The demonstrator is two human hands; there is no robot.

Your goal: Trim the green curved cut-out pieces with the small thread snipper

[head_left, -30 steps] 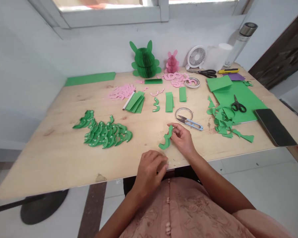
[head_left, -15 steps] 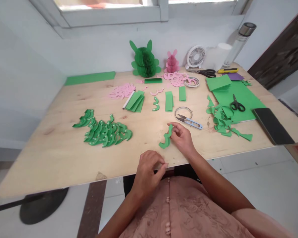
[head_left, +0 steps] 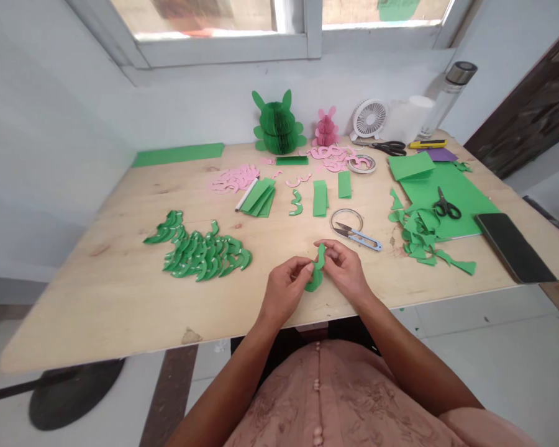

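Near the table's front edge, a wavy green paper cutout (head_left: 320,261) is held between both hands. My left hand (head_left: 285,287) pinches its left side with thumb and fingertips. My right hand (head_left: 347,270) grips the upper right end, and its fingers cover part of the paper. To the left lies a heap of similar folded green paper cutouts (head_left: 207,253) with small white marks. A single green cutout (head_left: 296,203) rests farther back. Blue-handled thread snips (head_left: 361,237) lie just beyond my right hand, over a thin tape ring (head_left: 347,221).
Green scraps (head_left: 419,233), black scissors (head_left: 446,205) on green sheets and a phone (head_left: 515,247) are at the right. Folded green strips (head_left: 258,197) and pink cutouts (head_left: 235,179) lie mid-table. A green paper figure (head_left: 279,127), pink figure (head_left: 326,127) and fan (head_left: 369,119) stand behind.
My left hand has risen from the table edge and taken hold of the green cutout. The cutout has turned slightly in my right hand. The camera view has tilted up a little.
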